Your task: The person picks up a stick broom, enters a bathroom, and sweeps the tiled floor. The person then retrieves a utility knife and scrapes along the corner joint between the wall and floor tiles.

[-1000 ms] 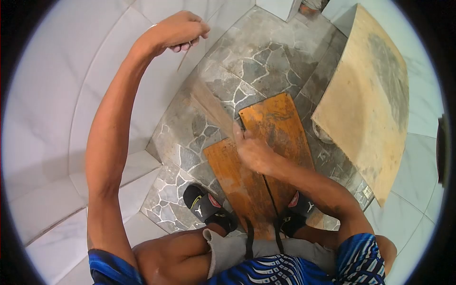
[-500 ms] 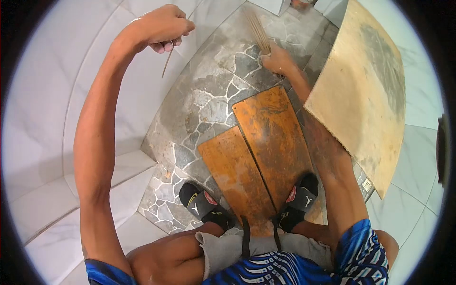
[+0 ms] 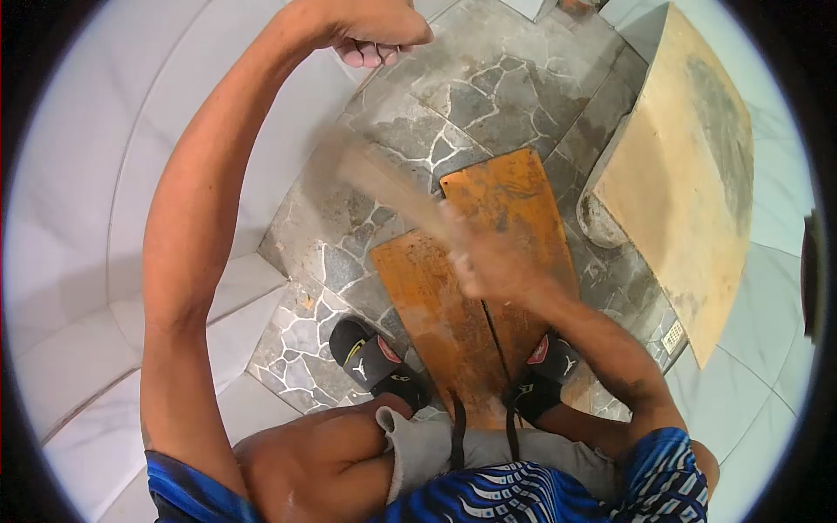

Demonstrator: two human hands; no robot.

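My right hand (image 3: 493, 266) is wrapped round a bundle of thin sticks, a stick broom (image 3: 392, 187), above the orange wooden boards (image 3: 514, 196). Motion smears both the hand and the broom, whose loose end points up and left over the stone-patterned floor. At the top, my left hand (image 3: 375, 35) is closed in a fist by the white tiled wall. Only a thin dark line shows at its fingers; half a second ago a thin stick hung from that fist. The two boards lie side by side on the floor, stained and scuffed, in front of my feet.
A large pale wooden panel (image 3: 676, 183) leans at the right, with a rounded grey edge (image 3: 602, 218) behind it. A small floor drain (image 3: 671, 336) lies near its lower corner. My feet in black slides (image 3: 364, 353) stand on either side of the boards. White marbled tiles (image 3: 78, 218) rise at the left.
My right hand has swung the stick broom down and left, from the far floor to over the boards. My left fist has moved right and slightly up.
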